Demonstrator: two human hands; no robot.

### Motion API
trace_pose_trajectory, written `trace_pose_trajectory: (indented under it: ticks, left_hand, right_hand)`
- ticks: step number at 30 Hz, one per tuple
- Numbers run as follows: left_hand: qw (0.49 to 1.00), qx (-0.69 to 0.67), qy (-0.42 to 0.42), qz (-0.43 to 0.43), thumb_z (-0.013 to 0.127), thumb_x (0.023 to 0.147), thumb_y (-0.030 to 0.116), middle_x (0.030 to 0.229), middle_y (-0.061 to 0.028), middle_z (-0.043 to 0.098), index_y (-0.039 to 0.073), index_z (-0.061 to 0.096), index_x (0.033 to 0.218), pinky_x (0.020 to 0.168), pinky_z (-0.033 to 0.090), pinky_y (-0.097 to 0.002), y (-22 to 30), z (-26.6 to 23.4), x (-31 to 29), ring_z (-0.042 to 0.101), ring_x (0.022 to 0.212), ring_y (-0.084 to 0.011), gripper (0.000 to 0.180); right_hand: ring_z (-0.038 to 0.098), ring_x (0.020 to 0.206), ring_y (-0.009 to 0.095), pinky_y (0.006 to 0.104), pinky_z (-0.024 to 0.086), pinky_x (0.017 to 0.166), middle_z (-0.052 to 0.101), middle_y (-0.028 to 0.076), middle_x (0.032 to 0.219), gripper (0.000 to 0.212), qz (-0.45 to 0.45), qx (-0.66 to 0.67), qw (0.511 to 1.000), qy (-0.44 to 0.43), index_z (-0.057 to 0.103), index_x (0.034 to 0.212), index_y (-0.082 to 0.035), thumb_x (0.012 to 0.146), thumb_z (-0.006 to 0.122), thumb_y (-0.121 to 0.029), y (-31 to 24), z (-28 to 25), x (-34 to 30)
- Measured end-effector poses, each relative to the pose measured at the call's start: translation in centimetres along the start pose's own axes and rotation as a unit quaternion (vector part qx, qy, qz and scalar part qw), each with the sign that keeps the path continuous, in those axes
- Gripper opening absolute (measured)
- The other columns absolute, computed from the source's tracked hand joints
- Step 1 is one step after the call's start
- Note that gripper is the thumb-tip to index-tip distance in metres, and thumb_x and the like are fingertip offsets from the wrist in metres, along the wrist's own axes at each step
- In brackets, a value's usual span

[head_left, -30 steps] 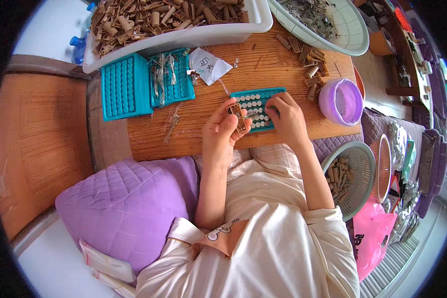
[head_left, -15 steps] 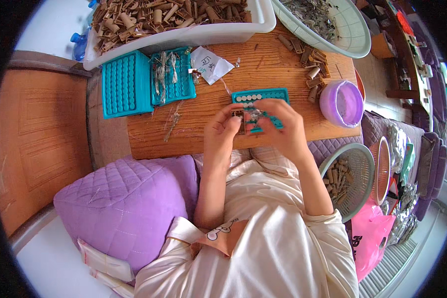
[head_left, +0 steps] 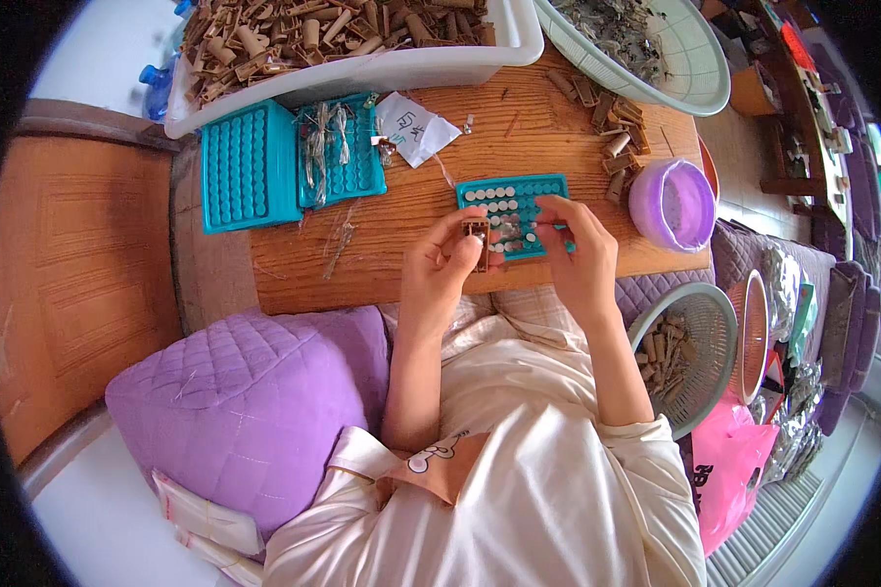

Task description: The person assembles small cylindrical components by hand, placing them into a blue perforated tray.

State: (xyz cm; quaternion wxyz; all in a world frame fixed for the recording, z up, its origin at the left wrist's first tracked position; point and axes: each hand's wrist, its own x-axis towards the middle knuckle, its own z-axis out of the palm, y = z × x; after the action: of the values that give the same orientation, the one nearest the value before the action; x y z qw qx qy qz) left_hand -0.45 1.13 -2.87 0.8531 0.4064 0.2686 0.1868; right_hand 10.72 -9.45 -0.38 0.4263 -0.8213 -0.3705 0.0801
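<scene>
wooden table [head_left: 519, 127] | teal disc tray [head_left: 538, 189] | brown cases [head_left: 603, 108] | paper slip [head_left: 416, 132] | purple bowl [head_left: 648, 203]

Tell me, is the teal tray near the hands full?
Partly full: the teal tray shows white discs at left, bare pockets at upper right.

Here's the small brown rectangular casing [head_left: 477, 245], hollow face up in the left hand [head_left: 440, 264], beside the teal tray [head_left: 550, 184], flat on the worktop [head_left: 303, 259], white discs [head_left: 490, 194] partly filling its rows.

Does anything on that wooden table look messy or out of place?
A little untidy: loose brown pieces lie by the purple tub, outside the white bin holding many similar ones, and wispy strands litter the table near the teal trays. Nothing looks plainly damaged.
</scene>
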Motion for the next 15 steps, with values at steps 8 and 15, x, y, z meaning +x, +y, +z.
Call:
trace_pose_trajectory:
  ticks: [8, 15]
  left_hand:
    - [0.996, 0.072, -0.060, 0.009, 0.049, 0.081, 0.003, 0.089, -0.0078, 0.056, -0.002, 0.047, 0.107, 0.063, 0.048, -0.0221, 0.2, 0.3, -0.7, 0.055, 0.074, -0.0111, 0.027]
    - [0.995, 0.007, -0.097, -0.004, 0.050, 0.080, 0.002, 0.088, -0.0067, 0.056, -0.002, 0.046, 0.108, 0.064, 0.047, -0.0213, 0.4, 1.1, -0.9, 0.055, 0.075, -0.0102, 0.029]
  right_hand:
    - [0.054, 0.069, 0.025, 0.0308, 0.046, 0.060, 0.057, 0.010, 0.081, 0.022, -0.221, -0.025, 0.975, -0.013, 0.055, 0.085, -0.004, 0.065, 0.058, 0.004, -2.6, 0.3, -0.1]
    - [0.054, 0.068, 0.024, 0.0299, 0.045, 0.059, 0.056, 0.008, 0.076, 0.020, -0.175, 0.010, 0.981, 0.076, 0.055, 0.081, -0.003, 0.063, 0.059, 0.003, -2.0, 0.1, -1.2]
